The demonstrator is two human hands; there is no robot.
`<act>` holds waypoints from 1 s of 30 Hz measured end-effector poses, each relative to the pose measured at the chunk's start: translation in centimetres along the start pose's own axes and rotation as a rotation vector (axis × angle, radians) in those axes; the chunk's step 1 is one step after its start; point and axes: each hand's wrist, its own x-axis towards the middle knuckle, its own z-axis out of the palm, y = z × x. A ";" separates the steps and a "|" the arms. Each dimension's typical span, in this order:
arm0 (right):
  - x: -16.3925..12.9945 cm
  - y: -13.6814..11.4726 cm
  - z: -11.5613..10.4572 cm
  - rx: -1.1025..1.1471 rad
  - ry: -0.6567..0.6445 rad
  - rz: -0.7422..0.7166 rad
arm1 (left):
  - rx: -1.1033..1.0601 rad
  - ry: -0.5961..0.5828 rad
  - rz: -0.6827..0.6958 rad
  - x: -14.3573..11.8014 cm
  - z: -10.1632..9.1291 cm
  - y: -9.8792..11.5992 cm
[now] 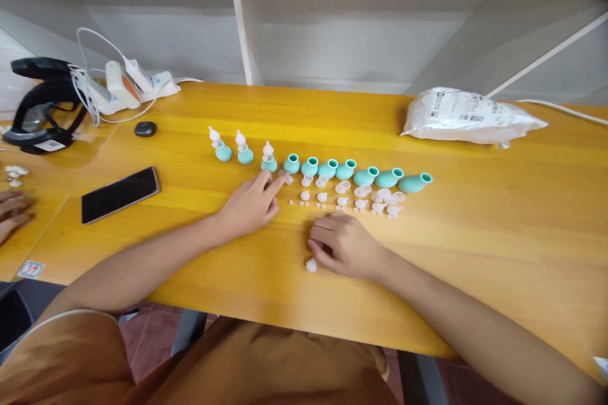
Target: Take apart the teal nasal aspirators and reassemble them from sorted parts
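Note:
A row of several teal rubber bulbs (346, 169) runs across the yellow table (498, 221). The three leftmost bulbs (244, 153) carry clear white tips; the others are bare. Small white tips and caps (361, 197) lie in rows just in front of them. My left hand (251, 205) reaches forward, fingertips touching a small white piece next to the fourth bulb (291, 164). My right hand (344, 245) rests curled on the table, pinching a small white tip (311, 264) at its fingertips.
A black phone (120, 193) lies at the left, with a black scanner stand (40, 104), white cables and adapter (128, 83) and a small dark puck (145, 129) behind. A plastic bag of parts (468, 115) sits back right. Another person's hand (12, 212) shows at far left.

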 end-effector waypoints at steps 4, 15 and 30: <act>0.0 0.0 -0.1 -0.001 -0.006 0.006 | -0.033 0.022 0.012 0.0 -0.1 0.0; -0.1 0.1 -0.2 0.004 -0.026 0.018 | -0.115 0.159 0.011 -0.2 0.3 -0.2; -0.2 0.2 0.1 -0.046 0.025 0.016 | -0.649 0.367 0.153 -0.8 -0.4 0.5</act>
